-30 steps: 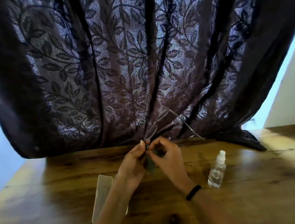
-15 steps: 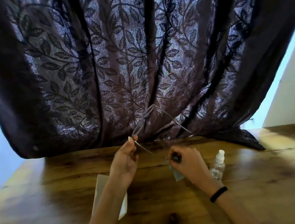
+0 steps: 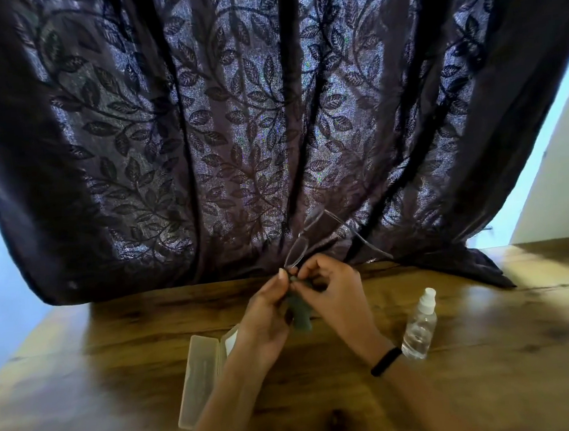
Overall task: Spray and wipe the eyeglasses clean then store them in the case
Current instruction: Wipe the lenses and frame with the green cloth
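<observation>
Both hands on glasses, held above table.
Left hand (image 3: 268, 323) pinches the glasses (image 3: 299, 245) at their lower end; right hand (image 3: 335, 300) pinches a grey cloth (image 3: 297, 314) against them. Open case (image 3: 201, 377) lies on the table (image 3: 497, 385) under the left wrist. Spray bottle (image 3: 418, 327) stands right of the hands.

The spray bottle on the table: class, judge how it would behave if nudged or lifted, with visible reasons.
The spray bottle stands upright, tall and narrow, so a nudge would probably tip it. Its round body might then roll on the wooden table. Clear and seemingly plastic, it is likely light.
</observation>
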Tool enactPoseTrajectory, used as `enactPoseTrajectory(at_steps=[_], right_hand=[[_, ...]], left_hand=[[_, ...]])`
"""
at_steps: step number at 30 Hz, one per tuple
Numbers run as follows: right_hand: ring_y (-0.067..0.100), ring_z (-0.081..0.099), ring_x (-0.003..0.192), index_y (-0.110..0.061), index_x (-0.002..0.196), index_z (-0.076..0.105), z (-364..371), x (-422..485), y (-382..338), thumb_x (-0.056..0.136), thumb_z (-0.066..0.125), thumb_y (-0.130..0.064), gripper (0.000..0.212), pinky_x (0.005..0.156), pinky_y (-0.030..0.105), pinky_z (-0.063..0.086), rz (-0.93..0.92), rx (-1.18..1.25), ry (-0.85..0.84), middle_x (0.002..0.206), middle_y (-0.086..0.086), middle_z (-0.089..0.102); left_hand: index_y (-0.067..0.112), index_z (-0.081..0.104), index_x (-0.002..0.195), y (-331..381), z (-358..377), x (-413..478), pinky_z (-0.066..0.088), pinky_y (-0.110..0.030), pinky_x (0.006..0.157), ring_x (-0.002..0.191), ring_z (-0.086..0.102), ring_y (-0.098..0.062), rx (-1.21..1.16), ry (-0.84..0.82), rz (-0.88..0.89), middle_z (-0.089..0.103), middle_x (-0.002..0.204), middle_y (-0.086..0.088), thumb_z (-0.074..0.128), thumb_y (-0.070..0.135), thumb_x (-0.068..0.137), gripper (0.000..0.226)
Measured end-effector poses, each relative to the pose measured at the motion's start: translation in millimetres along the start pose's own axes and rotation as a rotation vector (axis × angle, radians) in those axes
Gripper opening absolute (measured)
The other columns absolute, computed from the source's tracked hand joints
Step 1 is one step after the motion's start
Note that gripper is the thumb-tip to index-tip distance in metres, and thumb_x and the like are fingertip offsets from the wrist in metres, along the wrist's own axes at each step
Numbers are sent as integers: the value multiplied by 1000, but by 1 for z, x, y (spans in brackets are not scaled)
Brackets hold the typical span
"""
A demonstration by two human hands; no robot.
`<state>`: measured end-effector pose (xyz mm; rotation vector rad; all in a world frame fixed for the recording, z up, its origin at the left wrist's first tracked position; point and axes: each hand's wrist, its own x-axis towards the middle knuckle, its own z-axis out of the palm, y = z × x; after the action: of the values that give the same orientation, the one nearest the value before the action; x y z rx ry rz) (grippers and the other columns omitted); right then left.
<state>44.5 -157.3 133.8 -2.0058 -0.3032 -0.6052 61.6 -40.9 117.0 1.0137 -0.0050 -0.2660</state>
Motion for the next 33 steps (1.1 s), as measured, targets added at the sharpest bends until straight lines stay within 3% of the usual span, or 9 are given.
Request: enactPoseTrajectory(at_steps=[4,8,12,17,21,25,30,33], right_hand=[[7,64,69,-11,77,59,2,-2,2,76,73,-16,15,63,25,56,-25,-6,-22,73,-3,66],[9,60,66,-15,76,54,-2,-6,8,76,71,-17,17,60,33,54,-66,-147,-65,72,-5,62],[8,57,62,-20,74,49,-12,-15,19,77,70,-18,21,56,32,52,-75,-268,-103,70,-6,61],[2,58,62,-23,75,47,-25,-21,33,79,69,-18,22,56,23,52,-55,-310,-117,71,-8,61],[10,63,69,-16,77,51,-31,-22,41,78,70,-17,19,62,34,56,-7,-301,-112,75,-3,65],[7,61,66,-20,74,49,-35,-24,47,77,71,-16,23,60,28,54,2,-333,-107,72,-8,63],[-3,52,55,-33,66,39,-40,-22,55,76,72,-16,39,52,8,43,27,-361,-96,61,-18,53],[-8,52,58,-26,70,44,-42,-22,62,76,72,-14,31,52,8,44,59,-337,-72,62,-20,52]], left_hand=[[15,65,86,3,-5,0,42,-34,78,81,55,-18,25,7,2,61,83,-4,54,29,79,20],[15,64,82,9,-6,-1,44,-24,65,62,55,-10,-8,41,30,57,67,2,54,28,79,17],[20,63,85,18,-13,2,34,-23,65,73,47,-4,-8,125,66,54,76,9,48,25,90,16],[22,64,87,26,-21,4,34,-22,71,79,48,-2,-43,172,75,58,86,12,49,25,91,16],[20,64,87,20,-25,5,37,-22,73,80,51,-3,-70,165,61,65,80,14,51,24,90,14],[17,65,81,15,-22,5,38,-21,70,75,53,-5,-93,146,48,62,73,8,49,21,90,19],[16,65,80,13,-18,7,37,-21,68,72,52,-7,-84,170,52,66,62,11,49,19,90,19],[17,64,81,15,-20,7,37,-21,69,73,51,-6,-78,177,70,66,63,12,48,19,91,19]])
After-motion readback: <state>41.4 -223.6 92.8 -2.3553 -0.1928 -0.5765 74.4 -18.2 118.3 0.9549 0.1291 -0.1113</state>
